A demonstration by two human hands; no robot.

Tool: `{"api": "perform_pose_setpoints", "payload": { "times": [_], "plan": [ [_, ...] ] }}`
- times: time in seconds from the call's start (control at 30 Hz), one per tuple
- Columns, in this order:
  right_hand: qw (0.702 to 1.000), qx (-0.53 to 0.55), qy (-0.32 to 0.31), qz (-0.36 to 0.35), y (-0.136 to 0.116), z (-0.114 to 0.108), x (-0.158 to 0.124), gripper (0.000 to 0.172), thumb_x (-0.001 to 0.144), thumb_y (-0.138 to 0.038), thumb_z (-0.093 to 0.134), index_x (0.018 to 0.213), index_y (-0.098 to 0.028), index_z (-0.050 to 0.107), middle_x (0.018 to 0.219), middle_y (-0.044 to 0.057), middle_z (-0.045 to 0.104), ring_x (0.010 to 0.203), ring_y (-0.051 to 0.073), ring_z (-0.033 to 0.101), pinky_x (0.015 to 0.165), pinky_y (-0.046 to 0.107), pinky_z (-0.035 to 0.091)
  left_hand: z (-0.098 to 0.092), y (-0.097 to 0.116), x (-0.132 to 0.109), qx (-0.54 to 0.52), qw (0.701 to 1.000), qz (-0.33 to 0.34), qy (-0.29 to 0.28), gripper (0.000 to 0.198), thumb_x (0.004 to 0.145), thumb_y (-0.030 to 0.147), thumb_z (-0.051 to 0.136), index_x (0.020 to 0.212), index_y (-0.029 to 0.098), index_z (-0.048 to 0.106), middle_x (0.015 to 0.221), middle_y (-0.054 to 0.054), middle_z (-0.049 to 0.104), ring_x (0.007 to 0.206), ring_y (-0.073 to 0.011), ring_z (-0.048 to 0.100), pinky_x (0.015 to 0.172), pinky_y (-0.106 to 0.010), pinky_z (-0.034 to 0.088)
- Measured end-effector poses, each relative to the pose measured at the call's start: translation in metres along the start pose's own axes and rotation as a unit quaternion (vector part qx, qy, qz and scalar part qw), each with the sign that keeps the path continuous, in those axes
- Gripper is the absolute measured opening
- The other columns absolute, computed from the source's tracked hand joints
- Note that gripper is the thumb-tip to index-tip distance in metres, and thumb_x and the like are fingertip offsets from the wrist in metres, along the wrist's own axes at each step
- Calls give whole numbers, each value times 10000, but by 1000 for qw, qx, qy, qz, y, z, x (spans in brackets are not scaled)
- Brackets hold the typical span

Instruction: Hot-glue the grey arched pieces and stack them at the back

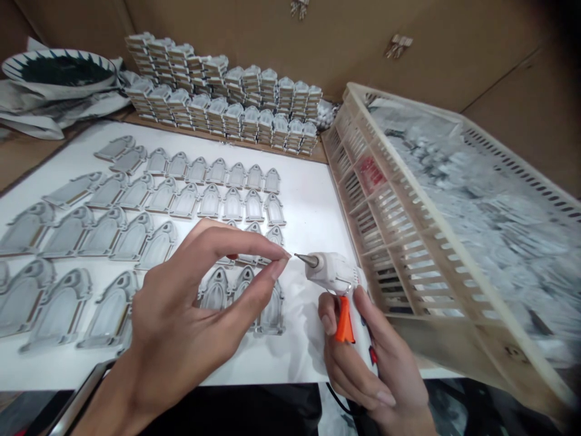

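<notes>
My right hand (pixel 367 357) is wrapped round a white hot glue gun (pixel 333 272) with an orange trigger; its metal nozzle points left. Thumb and forefinger of my left hand (pixel 195 290) pinch together just left of the nozzle tip. A tiny pale bit shows at those fingertips, too small to name. Beneath and beyond my left hand, rows of small grey-white arched pieces (pixel 233 203) with brown edges lie flat on the white tabletop (pixel 313 206). My left hand hides some of them.
Stacks of similar arched pieces (pixel 200 112) stand along the back. At right is a cream plastic crate (pixel 408 242) filled with bagged small white parts (pixel 499 230). A patterned bowl (pixel 109 68) holding something dark green sits at the back left. A cardboard wall (pixel 254 30) rises behind.
</notes>
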State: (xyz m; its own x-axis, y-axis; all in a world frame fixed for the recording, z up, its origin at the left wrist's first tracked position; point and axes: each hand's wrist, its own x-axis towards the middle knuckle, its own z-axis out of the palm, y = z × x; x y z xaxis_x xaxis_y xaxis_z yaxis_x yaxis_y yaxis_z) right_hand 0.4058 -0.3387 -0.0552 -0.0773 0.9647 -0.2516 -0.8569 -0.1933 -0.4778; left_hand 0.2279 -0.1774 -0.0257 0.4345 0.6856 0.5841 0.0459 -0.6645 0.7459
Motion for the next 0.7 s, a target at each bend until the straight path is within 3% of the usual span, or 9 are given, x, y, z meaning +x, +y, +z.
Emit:
{"api": "perform_pose_setpoints", "payload": {
  "times": [0.7],
  "plan": [
    [1000,1,14,1,-1,3,0,499,1162,-581,533,1032,-166,778,392,-135,313,282,40,139,376,116,294,-1,0,-1,13,1000,5,11,294,974,183,821,1192,371,757,1077,24,793,1025,-245,774,836,-454,667]
  ]
}}
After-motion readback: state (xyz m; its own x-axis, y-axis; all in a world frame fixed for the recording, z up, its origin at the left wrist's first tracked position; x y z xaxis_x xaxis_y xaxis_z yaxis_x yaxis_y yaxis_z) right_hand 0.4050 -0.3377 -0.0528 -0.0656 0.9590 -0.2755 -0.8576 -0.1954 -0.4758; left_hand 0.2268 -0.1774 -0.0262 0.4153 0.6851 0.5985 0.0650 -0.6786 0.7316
